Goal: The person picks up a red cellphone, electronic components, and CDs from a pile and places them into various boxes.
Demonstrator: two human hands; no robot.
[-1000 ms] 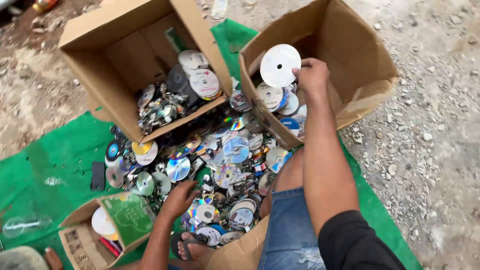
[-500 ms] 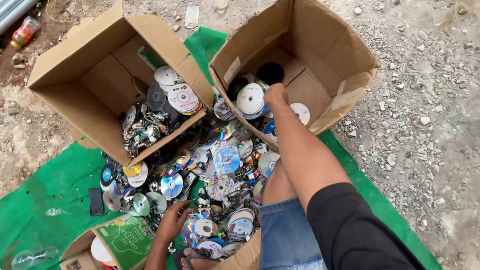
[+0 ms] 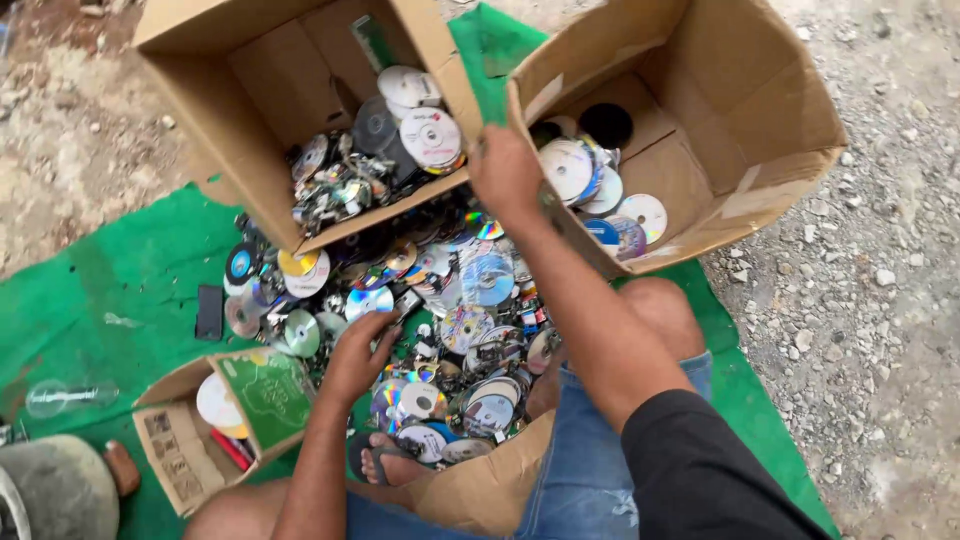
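- Down on the green tarp point(image 3: 120, 280), a big heap of discs point(image 3: 450, 300) is spread between two cardboard boxes.
- Right hand point(image 3: 505, 170) is held at the near edge of the right box point(image 3: 760, 110); whether anything is gripped can't be told.
- Left hand point(image 3: 358, 350) is laid on the heap, fingers curled onto a shiny disc point(image 3: 370, 300).
- More discs are piled in the left box point(image 3: 230, 120).

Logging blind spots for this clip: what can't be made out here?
Head view only:
- Right hand: palm side hidden by its own back; any grip unclear.
- Left hand: fingertips buried among the discs.
- Left box: top cut off by the frame edge.
- Small carton: contents partly hidden by its green flap.
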